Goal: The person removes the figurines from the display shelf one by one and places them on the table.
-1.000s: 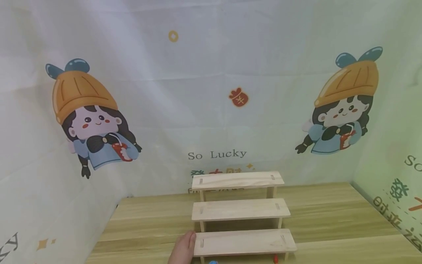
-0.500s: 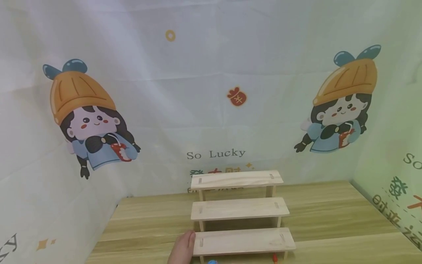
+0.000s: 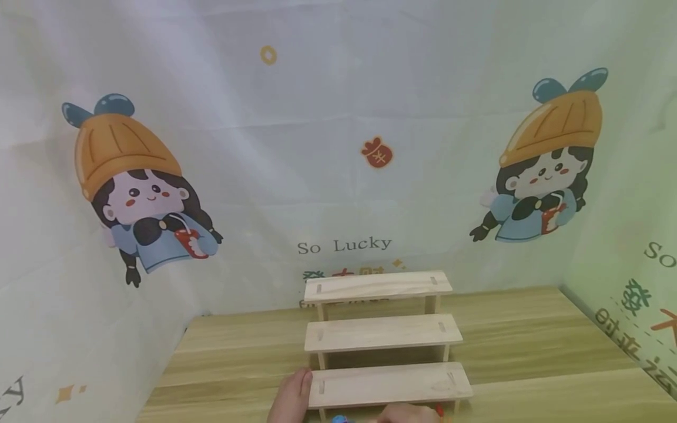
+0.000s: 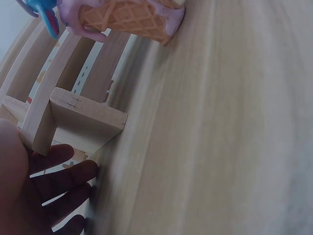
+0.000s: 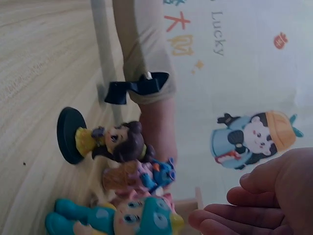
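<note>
A pale wooden three-tier stand [image 3: 388, 385] stands on the table. My left hand [image 3: 291, 396] holds the left end of its lowest board; in the left wrist view the board's corner lies between thumb side and index finger, the other fingers spread below. My right hand [image 5: 259, 196] has its fingers loosely extended, holding nothing, close to the head of a figurine in a teal hooded suit [image 5: 132, 218]. In the head view the right hand [image 3: 407, 413] shows at the bottom edge, in front of the lowest board. An ice-cream-cone figurine with a blue character [image 5: 132, 175] stands beside the teal one.
A figurine in a yellow dress on a dark round base [image 5: 88, 139] stands nearer the left arm's sleeve [image 5: 146, 54], which has a black strap [image 5: 139, 88]. A small red thing [image 3: 439, 409] shows by the right hand. Printed cloth [image 3: 338, 194] hangs behind the wood-grain table [image 3: 238, 346].
My right hand has come into the head view from below, in front of the lowest board. My left hand stays at the board's left end. The head view has shifted slightly.
</note>
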{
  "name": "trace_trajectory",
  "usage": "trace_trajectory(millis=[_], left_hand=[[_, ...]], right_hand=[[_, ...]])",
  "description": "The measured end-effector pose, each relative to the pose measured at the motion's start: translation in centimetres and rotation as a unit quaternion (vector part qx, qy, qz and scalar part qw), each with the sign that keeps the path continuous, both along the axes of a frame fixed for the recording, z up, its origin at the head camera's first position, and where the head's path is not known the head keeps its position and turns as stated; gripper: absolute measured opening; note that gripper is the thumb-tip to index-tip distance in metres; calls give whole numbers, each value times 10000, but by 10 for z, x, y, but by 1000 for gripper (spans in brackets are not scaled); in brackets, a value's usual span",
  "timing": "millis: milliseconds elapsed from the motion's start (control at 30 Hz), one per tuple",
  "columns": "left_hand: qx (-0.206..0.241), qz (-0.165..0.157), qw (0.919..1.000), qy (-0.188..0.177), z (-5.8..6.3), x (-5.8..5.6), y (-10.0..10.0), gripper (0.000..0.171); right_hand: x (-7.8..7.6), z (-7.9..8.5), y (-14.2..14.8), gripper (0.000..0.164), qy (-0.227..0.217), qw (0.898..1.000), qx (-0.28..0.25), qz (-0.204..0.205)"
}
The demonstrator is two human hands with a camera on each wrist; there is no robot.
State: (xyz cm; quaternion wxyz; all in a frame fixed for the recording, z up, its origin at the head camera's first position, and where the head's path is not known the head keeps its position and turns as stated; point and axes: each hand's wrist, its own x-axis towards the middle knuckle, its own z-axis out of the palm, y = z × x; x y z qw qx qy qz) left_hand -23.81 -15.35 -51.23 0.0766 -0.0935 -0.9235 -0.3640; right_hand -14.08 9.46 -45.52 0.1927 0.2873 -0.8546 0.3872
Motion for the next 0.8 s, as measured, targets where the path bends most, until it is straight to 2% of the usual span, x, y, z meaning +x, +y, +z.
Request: trace_trajectory(millis=[100,233,367,533,600,767,800], left_hand=[[32,41,9998,-201,2,-1,-1,32],[-27,50,9997,-222,2,-2,-2,33],[-68,52,9999,-119,0,-3,-4,31],[-62,8,9999,-147,-1,-2,-7,34],[-15,2,9997,-229,-1,-1,-8,33],[78,-81,9997,-230,-1,1,-13,30],[51,-131,9997,-199,0,1,-14,30]], right_hand=[[-1,8,14,10,225,9987,415,-209],[-7,14,37,10,442,9960,670,-396],[-9,18,57,6,-106,9963,597,-604],[-11,19,78,3,-177,9923,725,-992],[-11,21,85,2,-441,9879,769,-1275],[-13,28,104,11,-1550,9687,891,-1720],[-13,29,108,12,-1570,9670,922,-1784]])
